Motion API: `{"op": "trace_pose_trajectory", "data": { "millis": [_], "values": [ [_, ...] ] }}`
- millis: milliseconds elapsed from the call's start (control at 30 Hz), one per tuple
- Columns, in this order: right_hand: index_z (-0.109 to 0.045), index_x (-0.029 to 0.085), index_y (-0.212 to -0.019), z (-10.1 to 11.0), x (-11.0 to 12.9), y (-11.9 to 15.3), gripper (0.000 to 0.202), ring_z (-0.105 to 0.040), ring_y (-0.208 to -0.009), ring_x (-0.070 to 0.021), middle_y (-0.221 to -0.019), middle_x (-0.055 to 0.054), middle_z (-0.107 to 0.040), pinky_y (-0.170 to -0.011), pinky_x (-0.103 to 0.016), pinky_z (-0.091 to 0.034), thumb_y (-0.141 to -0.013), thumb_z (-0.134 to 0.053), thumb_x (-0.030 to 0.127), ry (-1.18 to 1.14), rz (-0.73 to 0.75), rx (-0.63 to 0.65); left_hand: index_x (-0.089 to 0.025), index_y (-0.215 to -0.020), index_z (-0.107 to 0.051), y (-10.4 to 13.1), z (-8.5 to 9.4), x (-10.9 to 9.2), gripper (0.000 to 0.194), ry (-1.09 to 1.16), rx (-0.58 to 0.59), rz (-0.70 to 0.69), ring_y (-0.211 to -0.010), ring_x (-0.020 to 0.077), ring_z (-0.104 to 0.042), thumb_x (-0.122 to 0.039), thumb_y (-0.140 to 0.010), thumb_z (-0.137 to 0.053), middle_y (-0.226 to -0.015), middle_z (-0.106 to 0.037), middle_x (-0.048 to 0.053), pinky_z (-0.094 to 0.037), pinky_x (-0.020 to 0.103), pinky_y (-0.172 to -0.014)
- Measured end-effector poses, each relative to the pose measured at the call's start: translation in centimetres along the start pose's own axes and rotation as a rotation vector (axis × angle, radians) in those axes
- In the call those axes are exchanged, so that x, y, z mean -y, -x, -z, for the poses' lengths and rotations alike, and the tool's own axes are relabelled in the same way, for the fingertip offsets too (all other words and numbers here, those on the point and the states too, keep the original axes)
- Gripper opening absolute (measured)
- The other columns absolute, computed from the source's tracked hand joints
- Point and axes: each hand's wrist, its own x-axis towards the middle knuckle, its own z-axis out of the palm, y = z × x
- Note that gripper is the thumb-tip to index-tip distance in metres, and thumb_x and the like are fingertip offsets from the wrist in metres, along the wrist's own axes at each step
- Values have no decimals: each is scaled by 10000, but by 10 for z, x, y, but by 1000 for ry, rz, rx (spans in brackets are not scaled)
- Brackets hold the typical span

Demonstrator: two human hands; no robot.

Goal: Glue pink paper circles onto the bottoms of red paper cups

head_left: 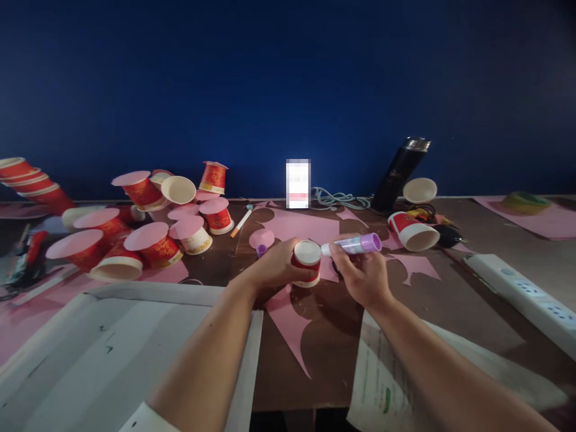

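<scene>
My left hand (278,264) is wrapped round a red paper cup (306,273), which stands upside down with its white base facing up. In my right hand (365,279) lies a glue stick (353,245) with a purple end, its white tip pointing left at the edge of the cup's base. Whether the tip touches the cup I cannot tell. Just behind my left hand are a small purple cap (261,249) and a pink paper disc (261,237). Pink paper scraps (292,327) with round cut-outs lie around the cup.
Several red cups with pink discs (153,243) crowd the left, beside a white tray (252,366). A marker (242,221) lies behind. A lit screen (298,183) and black flask (400,174) stand at the wall. A tipped cup (413,232) and power strip (524,294) are right.
</scene>
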Motion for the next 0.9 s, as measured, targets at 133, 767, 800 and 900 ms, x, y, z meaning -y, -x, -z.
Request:
{"op": "trace_pose_trajectory", "data": {
  "millis": [133, 767, 800, 900],
  "values": [
    [-656, 166, -785, -2, -2, 1, 176, -568, -585, -142, -672, -16, -636, -552, -245, -452, -819, -608, 331, -67, -39, 77, -171, -955, -610, -1, 3, 1, 334, -50, 54, -64, -714, 156, -561, -213, -631, -681, -833, -643, 15, -428, 259, -610],
    [-630, 160, -743, -3, -7, -2, 176, -524, -564, -134, -605, 4, -576, -558, -253, -413, -829, -572, 303, 21, -131, 122, -149, -823, -636, -5, 12, 3, 260, -199, 39, -178, -739, 170, -564, -264, -608, -726, -816, -640, 24, -436, 266, -640],
    [-618, 161, -715, -3, -7, -3, 184, -514, -554, -131, -583, 9, -559, -551, -252, -407, -826, -572, 300, 33, -147, 137, -155, -878, -640, -4, 14, 3, 306, -195, 24, -180, -792, 186, -579, -270, -610, -732, -872, -651, 34, -450, 281, -685],
    [-618, 161, -754, -3, -7, -3, 190, -512, -555, -127, -612, 8, -566, -542, -247, -410, -822, -582, 335, -54, -164, 96, -169, -1098, -601, -2, 18, 4, 523, -174, -6, -136, -954, 240, -588, -313, -617, -749, -1047, -645, 71, -464, 340, -810]
  ]
}}
